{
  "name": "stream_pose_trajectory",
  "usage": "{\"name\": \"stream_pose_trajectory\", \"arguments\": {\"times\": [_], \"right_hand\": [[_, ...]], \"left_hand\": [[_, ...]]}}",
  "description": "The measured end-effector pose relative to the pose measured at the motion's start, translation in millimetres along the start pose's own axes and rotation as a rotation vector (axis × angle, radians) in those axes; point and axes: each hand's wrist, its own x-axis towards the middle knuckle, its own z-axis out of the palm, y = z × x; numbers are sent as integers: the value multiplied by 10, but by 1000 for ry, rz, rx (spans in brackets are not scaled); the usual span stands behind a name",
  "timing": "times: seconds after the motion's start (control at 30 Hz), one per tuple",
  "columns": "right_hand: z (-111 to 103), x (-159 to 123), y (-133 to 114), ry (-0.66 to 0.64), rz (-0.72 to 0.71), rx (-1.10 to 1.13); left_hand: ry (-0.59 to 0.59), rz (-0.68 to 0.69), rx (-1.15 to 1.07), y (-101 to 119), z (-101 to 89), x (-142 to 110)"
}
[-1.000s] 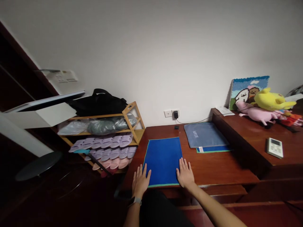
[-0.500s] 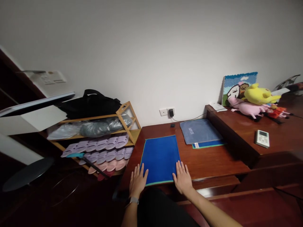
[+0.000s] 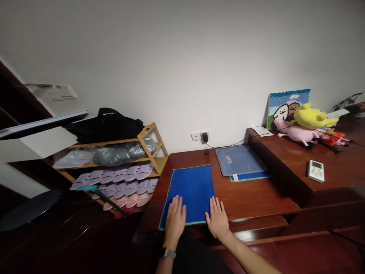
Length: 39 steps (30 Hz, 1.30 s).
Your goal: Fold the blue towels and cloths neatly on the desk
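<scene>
A blue cloth point(image 3: 194, 190) with green edging lies spread on the brown wooden desk point(image 3: 245, 201). My left hand point(image 3: 176, 219) rests flat on the cloth's near left part, fingers stretched forward. At the cloth's near right edge, my right hand point(image 3: 217, 217) lies palm down with its fingers out, partly over the cloth and partly past its border. Neither hand grips anything. Further right, a grey-blue cloth point(image 3: 242, 160) with small lettering lies on top of another blue cloth point(image 3: 252, 176) with green edging, of which only a strip shows.
Left of the desk stands a wooden rack point(image 3: 159, 164) holding slippers point(image 3: 119, 175) and a black bag point(image 3: 107, 127). On the raised right surface are plush toys point(image 3: 312, 116), a picture point(image 3: 288, 106) and a white handheld device point(image 3: 316, 171). A plug point(image 3: 205, 137) sits in the wall outlet.
My left hand has shifted right, from the cloth's left edge onto its surface. The cloth's near left corner now shows, spread further left. My right hand stays at the right edge.
</scene>
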Motion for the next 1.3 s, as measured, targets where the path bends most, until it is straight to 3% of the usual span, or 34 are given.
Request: {"name": "stream_pose_trajectory", "arguments": {"times": [0.1,0.17,0.2,0.27,0.47,0.57,0.77,0.9,1.0,1.2,1.3], "right_hand": [[-49,-19,-5,-32,-18,-20],[-45,-17,-4,-50,-39,-30],[-30,-10,-2,-51,-44,-29],[14,14,2,-27,-33,-17],[81,37,4,36,-3,2],[55,-12,9,39,-1,1],[-109,114,-40,-37,48,29],[-324,627,-109,-6,62,26],[-408,999,-91,-58,100,25],[-237,1161,17,-66,89,-22],[-174,1145,21,-58,90,-33]], "left_hand": [[-179,220,-81,757,64,169],[-292,245,-103,1022,143,225],[-328,231,-103,1047,183,232],[-349,173,-78,877,244,207],[-302,-182,127,-457,191,-96],[-245,-206,144,-845,175,-255],[-120,-156,119,-895,285,-345],[-123,-153,119,-867,263,-333],[-150,-167,123,-852,223,-342],[-174,-167,98,-891,164,-400],[-123,-149,83,-774,109,-288]]}}
